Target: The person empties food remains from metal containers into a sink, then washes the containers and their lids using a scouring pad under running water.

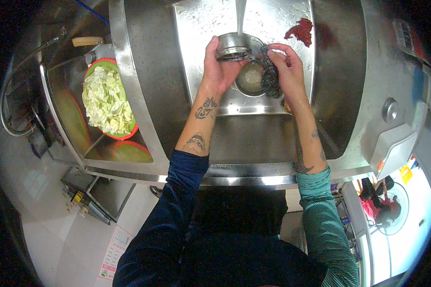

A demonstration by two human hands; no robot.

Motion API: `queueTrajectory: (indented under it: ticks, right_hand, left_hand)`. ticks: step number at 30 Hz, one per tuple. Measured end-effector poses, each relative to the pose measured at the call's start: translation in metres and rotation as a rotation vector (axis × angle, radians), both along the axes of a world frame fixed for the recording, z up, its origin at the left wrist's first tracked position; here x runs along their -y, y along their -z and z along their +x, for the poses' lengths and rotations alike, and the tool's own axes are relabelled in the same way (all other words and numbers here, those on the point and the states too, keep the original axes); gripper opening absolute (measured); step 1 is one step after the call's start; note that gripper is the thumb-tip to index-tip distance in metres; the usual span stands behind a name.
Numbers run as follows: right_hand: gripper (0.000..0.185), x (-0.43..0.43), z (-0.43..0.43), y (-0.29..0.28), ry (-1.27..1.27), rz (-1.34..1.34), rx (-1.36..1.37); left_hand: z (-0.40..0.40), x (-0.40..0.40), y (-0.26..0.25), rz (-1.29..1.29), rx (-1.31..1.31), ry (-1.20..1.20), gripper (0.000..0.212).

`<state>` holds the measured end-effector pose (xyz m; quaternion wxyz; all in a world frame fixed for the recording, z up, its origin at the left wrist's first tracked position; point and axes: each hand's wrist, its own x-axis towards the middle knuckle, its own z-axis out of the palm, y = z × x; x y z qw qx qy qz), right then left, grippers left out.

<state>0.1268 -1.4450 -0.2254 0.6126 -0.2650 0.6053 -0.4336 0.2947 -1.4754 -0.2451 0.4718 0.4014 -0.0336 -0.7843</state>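
Note:
My left hand (221, 71) holds a small round stainless steel container (233, 45) under the faucet (240, 16), whose spout or stream reaches its top. To the right of it, my right hand (291, 68) grips a dark steel wool scourer (270, 77) between thumb and fingers. Below and between the hands, a round metal bowl (249, 77) with cloudy liquid stands in the sink (251, 140). Another round metal rim shows partly behind the held container. Under the hands lies a bright, wet rectangular metal tray or basin (197, 32).
A reddish-brown clump (301, 31) lies at the tray's right side. In the left sink compartment, a green and red basket (135, 132) holds torn cabbage leaves (107, 100). A round metal knob (390, 110) and a grey box-like object (393, 147) sit on the right ledge.

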Motion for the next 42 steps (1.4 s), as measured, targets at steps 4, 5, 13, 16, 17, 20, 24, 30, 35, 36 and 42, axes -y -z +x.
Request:
queueTrajectory:
  ticks: [4,5,13,16,17,20,24,30,35,36,42]
  right_hand:
    - [0.021,0.001,-0.004,-0.004,0.036,0.041,0.052]
    - [0.021,0.001,-0.004,-0.004,0.051,0.038,0.069]
    - [0.022,0.0,-0.002,-0.006,0.028,0.076,0.076]
    - [0.021,-0.002,-0.001,-0.006,0.005,0.068,0.076]
    - [0.02,-0.003,-0.001,-0.006,0.014,0.057,0.093]
    - [0.017,-0.004,0.0,-0.007,0.021,0.035,0.11]
    - [0.015,-0.003,0.003,-0.018,0.039,-0.044,0.083]
    - [0.014,-0.002,0.001,-0.013,0.029,0.015,0.006]
    - [0.022,-0.004,-0.004,-0.007,0.031,0.002,0.12]
    - [0.024,-0.005,-0.004,-0.01,0.021,0.002,0.154]
    - [0.019,-0.005,0.0,-0.013,0.012,0.007,0.124]
  left_hand:
    - [0.003,0.001,-0.005,-0.059,-0.17,-0.035,0.06]
    - [0.004,0.001,-0.01,-0.072,-0.214,-0.034,0.06]
    - [0.013,-0.003,0.003,-0.053,-0.514,-0.083,0.068]
    - [0.014,-0.003,0.002,-0.091,-0.459,-0.062,0.066]
    - [0.016,-0.003,0.002,-0.138,-0.445,-0.021,0.065]
    - [0.014,-0.002,0.004,-0.131,-0.433,-0.037,0.062]
    - [0.008,0.005,-0.011,-0.065,-0.3,-0.022,0.065]
    - [0.005,0.002,-0.008,-0.067,-0.179,-0.062,0.064]
    - [0.005,0.003,-0.007,-0.096,-0.208,-0.057,0.064]
    - [0.005,0.003,-0.006,-0.067,-0.284,-0.097,0.063]
    - [0.004,0.006,-0.008,-0.185,-0.151,-0.034,0.06]
